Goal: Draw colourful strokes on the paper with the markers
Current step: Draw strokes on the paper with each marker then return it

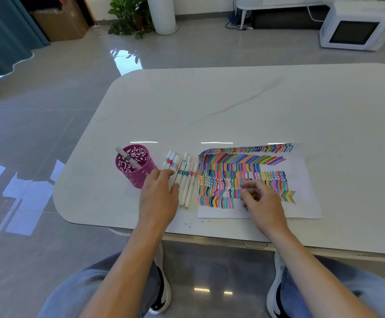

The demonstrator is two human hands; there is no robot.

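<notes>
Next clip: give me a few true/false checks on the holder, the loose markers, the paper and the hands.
1. The pink holder has one marker in it. True.
2. The loose markers lie right of the paper. False: they lie left of it, between holder and paper.
3. The left hand rests on the loose markers. True.
4. The paper is blank. False: rows of coloured strokes cover most of it.
5. The right hand is over the holder. False: it is over the paper.

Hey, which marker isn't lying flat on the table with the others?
The grey-banded marker, which leans alone inside the pink cut-out holder. All the other markers lie side by side on the table, between the holder and the paper.
</notes>
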